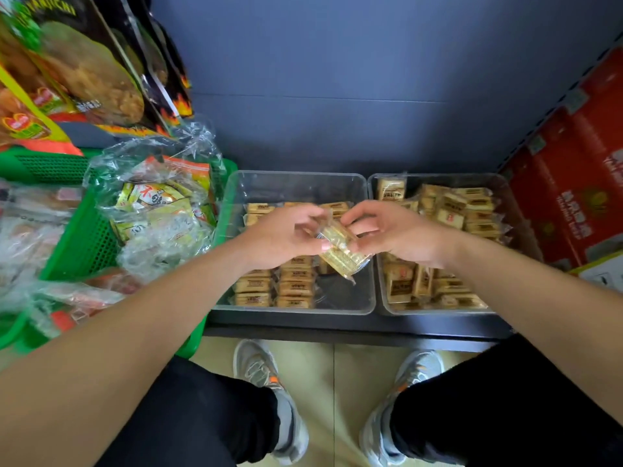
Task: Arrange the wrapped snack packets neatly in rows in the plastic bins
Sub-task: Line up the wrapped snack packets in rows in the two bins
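Two clear plastic bins stand side by side on a dark low shelf. The left bin [296, 183] has tan wrapped snack packets [269, 284] lined in rows along its left part, with bare floor at its front right. The right bin [438, 179] holds a loose jumble of the same packets [462, 210]. Above the left bin, my left hand [283, 235] and my right hand [394, 230] both pinch a small stack of clear-wrapped yellow packets [344, 252], tilted down to the right.
A green mesh basket [81, 244] on the left is piled with clear bags of other snacks [158, 203]. Large snack bags [77, 62] hang at upper left. Red cartons [580, 183] stand at right. My shoes [256, 365] are on the tiled floor below the shelf.
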A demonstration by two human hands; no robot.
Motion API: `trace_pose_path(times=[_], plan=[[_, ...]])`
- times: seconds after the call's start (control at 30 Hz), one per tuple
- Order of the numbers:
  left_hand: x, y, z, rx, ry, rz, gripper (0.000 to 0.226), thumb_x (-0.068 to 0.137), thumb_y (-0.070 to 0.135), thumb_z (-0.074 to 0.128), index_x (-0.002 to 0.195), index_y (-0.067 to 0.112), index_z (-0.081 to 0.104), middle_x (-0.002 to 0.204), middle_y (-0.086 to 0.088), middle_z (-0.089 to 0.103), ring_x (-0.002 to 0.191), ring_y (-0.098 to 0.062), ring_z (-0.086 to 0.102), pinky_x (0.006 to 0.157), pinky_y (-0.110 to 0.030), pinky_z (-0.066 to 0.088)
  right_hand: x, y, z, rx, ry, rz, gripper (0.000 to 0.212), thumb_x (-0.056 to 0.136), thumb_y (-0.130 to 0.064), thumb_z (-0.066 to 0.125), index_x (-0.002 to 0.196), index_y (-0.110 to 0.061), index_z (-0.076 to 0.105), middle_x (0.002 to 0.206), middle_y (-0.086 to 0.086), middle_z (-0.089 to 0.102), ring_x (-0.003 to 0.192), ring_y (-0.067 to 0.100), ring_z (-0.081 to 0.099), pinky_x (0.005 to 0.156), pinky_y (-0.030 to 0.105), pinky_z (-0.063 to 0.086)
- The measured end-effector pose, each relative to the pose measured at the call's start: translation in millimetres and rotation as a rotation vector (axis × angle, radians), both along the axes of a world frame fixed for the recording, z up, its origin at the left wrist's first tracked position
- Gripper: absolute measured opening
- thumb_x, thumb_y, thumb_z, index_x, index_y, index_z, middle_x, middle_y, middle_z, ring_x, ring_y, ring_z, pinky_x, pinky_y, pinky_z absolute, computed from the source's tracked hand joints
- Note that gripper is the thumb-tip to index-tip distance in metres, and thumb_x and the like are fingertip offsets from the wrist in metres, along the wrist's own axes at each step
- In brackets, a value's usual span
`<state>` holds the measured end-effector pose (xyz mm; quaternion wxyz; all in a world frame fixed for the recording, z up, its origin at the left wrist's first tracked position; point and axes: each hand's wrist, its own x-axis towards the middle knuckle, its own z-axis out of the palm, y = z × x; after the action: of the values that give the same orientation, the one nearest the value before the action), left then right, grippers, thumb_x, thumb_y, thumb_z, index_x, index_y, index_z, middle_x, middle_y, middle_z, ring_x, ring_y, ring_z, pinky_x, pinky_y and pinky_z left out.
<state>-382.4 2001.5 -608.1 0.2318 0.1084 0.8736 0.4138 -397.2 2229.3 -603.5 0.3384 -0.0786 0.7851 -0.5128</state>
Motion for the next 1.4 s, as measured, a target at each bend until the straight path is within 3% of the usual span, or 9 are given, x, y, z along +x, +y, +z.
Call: trace_pose_path(times=[0.13, 0.27, 0.37, 0.47, 0.6, 0.73, 0.87, 1.23, 1.4], plan=[[-4, 13, 5, 0.034, 0.082, 0.02, 0.033, 0.087, 0.029, 0.078, 0.116, 0.032, 0.063, 0.109, 0.016, 0.067, 0.094, 0.003, 0.066, 0.088, -0.028, 0.053, 1, 5, 2, 0.018, 0.023, -0.033, 0.03, 0.09, -0.015, 0.075, 0.117, -0.023, 0.063, 0.112, -0.003, 0.073, 0.104, 0.015, 0.071, 0.095, 0.041, 0.058], [-9, 15, 14, 0.166, 0.032, 0.115, 0.03, 0.092, 0.018, 0.072, 0.119, 0.025, 0.059, 0.117, 0.007, 0.065, 0.073, -0.018, 0.074, 0.058, -0.025, 0.05, 0, 11, 3, 0.008, -0.129, -0.109, 0.023, 0.105, -0.04, 0.049, 0.122, -0.028, 0.058, 0.116, 0.002, 0.071, 0.096, 0.021, 0.075, 0.09, 0.042, 0.06], [-12, 15, 14, 0.185, 0.048, 0.074, 0.032, 0.09, 0.011, 0.075, 0.113, 0.028, 0.062, 0.121, 0.007, 0.064, 0.088, -0.019, 0.074, 0.077, -0.036, 0.059, -4, 13, -2, -0.065, -0.199, -0.158, 0.024, 0.107, -0.03, 0.046, 0.124, -0.018, 0.059, 0.117, 0.011, 0.071, 0.094, 0.027, 0.076, 0.086, 0.039, 0.062], [-13, 18, 14, 0.162, 0.021, 0.075, 0.03, 0.075, 0.04, 0.083, 0.1, 0.039, 0.067, 0.124, 0.015, 0.063, 0.102, -0.014, 0.071, 0.097, -0.047, 0.055, -14, 11, -7, -0.077, -0.116, -0.239, 0.009, 0.102, -0.018, 0.059, 0.11, -0.014, 0.061, 0.111, 0.015, 0.072, 0.09, 0.023, 0.076, 0.086, 0.038, 0.061], [-19, 21, 7, 0.153, 0.076, 0.137, 0.017, 0.083, 0.029, 0.082, 0.09, 0.038, 0.069, 0.133, 0.013, 0.055, 0.111, -0.018, 0.065, 0.095, -0.043, 0.057, -27, 13, -8, -0.094, -0.057, -0.274, 0.034, 0.088, -0.005, 0.075, 0.114, -0.013, 0.056, 0.106, 0.01, 0.071, 0.092, 0.022, 0.075, 0.081, 0.033, 0.061], [-21, 21, 3, 0.172, 0.079, 0.145, 0.05, 0.082, 0.005, 0.081, 0.112, 0.04, 0.06, 0.128, 0.015, 0.057, 0.111, -0.011, 0.065, 0.084, -0.027, 0.059, -34, 14, -8, -0.083, -0.013, -0.206, 0.072, 0.081, 0.005, 0.078, 0.141, -0.019, 0.046, 0.108, 0.01, 0.068, 0.096, 0.022, 0.074, 0.08, 0.03, 0.062], [-24, 21, -4, 0.159, 0.031, 0.155, 0.071, 0.079, 0.008, 0.085, 0.134, 0.038, 0.053, 0.126, 0.013, 0.061, 0.11, -0.01, 0.066, 0.089, -0.029, 0.058, -37, 15, -9, -0.053, 0.024, -0.131, 0.054, 0.084, 0.004, 0.075, 0.131, -0.018, 0.058, 0.109, 0.006, 0.069, 0.096, 0.018, 0.073, 0.077, 0.025, 0.061], [-34, 57, -7, 0.157, -0.014, 0.123, 0.054, 0.079, 0.024, 0.084, 0.129, 0.031, 0.064, 0.117, 0.011, 0.071, 0.104, -0.007, 0.07, 0.101, -0.04, 0.053, -34, 43, -5, 0.026, 0.04, -0.066, 0.059, 0.081, -0.01, 0.082, 0.133, -0.02, 0.056, 0.117, 0.008, 0.068, 0.102, 0.019, 0.069, 0.086, 0.036, 0.06], [-38, 109, -4, 0.146, 0.009, 0.01, 0.044, 0.083, 0.02, 0.083, 0.122, 0.023, 0.065, 0.111, 0.007, 0.072, 0.099, -0.01, 0.072, 0.1, -0.04, 0.054, -21, 92, 6, -0.003, 0.059, -0.258, 0.043, 0.083, 0.0, 0.078, 0.118, -0.016, 0.059, 0.111, 0.009, 0.069, 0.094, 0.019, 0.073, 0.079, 0.031, 0.062]])
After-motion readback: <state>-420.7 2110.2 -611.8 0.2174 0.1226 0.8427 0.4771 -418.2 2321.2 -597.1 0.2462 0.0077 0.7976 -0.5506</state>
